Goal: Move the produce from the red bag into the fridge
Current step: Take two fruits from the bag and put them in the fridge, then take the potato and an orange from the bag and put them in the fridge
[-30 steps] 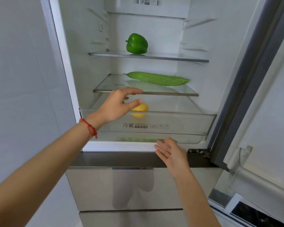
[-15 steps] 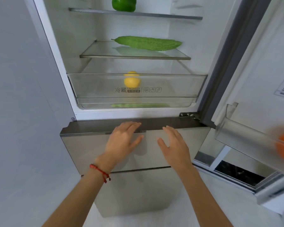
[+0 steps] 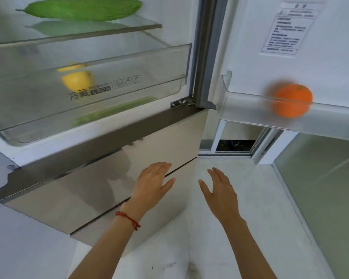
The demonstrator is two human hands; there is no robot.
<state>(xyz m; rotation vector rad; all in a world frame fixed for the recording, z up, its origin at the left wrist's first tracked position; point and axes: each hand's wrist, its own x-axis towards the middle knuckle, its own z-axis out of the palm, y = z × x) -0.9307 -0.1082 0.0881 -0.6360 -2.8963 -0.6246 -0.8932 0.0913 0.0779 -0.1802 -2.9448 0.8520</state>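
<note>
The fridge stands open. A bumpy green bitter gourd [image 3: 83,9] lies on a glass shelf [image 3: 109,32]. Below it, a yellow lemon [image 3: 78,79] sits in the clear crisper drawer [image 3: 149,77], and a green vegetable [image 3: 113,110] shows through the drawer's bottom. An orange [image 3: 291,100] rests in the door bin [image 3: 250,111] on the right. My left hand [image 3: 152,183], with a red string bracelet, hovers open in front of the lower steel drawer [image 3: 69,186]. My right hand [image 3: 220,190] is open beside it, over the floor. Both hold nothing. The red bag is out of view.
The open fridge door [image 3: 290,37] with a label sticker reaches out at the right. A glass sliding door [image 3: 320,188] and its track stand at the far right. Pale floor tiles [image 3: 220,248] lie below my hands.
My left hand let go of the lemon in the crisper drawer and both hands dropped below the fridge compartment. My view swung down and right, bringing the orange in the door bin into sight.
</note>
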